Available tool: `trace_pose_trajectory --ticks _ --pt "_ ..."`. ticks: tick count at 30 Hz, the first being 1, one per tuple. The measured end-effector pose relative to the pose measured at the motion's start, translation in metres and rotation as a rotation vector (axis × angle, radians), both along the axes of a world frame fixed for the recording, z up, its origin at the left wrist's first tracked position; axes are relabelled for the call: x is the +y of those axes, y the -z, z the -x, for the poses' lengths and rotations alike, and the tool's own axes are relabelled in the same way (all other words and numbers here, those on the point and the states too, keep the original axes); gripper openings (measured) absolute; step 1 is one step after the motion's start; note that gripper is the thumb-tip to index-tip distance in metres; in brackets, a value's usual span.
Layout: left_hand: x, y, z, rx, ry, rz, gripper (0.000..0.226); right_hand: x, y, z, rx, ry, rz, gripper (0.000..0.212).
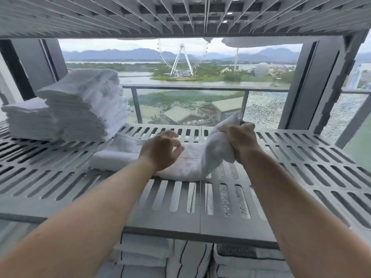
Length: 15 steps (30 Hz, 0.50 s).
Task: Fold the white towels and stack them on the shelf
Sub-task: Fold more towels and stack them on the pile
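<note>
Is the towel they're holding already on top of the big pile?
No, the towel lies on the shelf beside the stack, one end gripped by the right hand.

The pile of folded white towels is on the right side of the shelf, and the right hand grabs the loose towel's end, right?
No. The head view shows the pile of folded white towels on the left side of the grey slatted shelf, not the right. The right hand does grip the raised end of the loose white towel.

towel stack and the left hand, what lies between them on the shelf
In the head view, the flat end of the white towel lies there, on the slatted shelf.
</note>
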<state>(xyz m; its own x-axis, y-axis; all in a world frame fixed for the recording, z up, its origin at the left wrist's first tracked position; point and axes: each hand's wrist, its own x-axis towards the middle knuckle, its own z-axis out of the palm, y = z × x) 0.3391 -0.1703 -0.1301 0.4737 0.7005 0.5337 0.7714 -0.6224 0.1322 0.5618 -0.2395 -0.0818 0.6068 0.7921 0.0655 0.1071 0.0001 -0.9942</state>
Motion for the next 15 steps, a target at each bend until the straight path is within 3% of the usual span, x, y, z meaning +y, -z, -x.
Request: trace_pose_trajectory --ticks 3,6,8,15 --pt "0.019 -0.013 0.045 0.139 -0.154 0.119 0.035 0.014 -0.015 0.039 -0.016 -0.131 -0.057 0.056" --pt "0.04 -0.019 0.089 0.223 -0.431 0.198 0.04 0.028 -0.024 0.084 -0.179 -0.204 -0.042 0.057" --pt "0.052 -0.017 0.115 0.109 -0.473 0.342 0.033 0.042 -0.027 0.115 -0.334 -0.202 0.0 0.055" --pt "0.089 -0.013 0.156 -0.449 -0.244 0.745 0.027 0.094 -0.035 0.225 -0.817 -0.203 0.263 0.062"
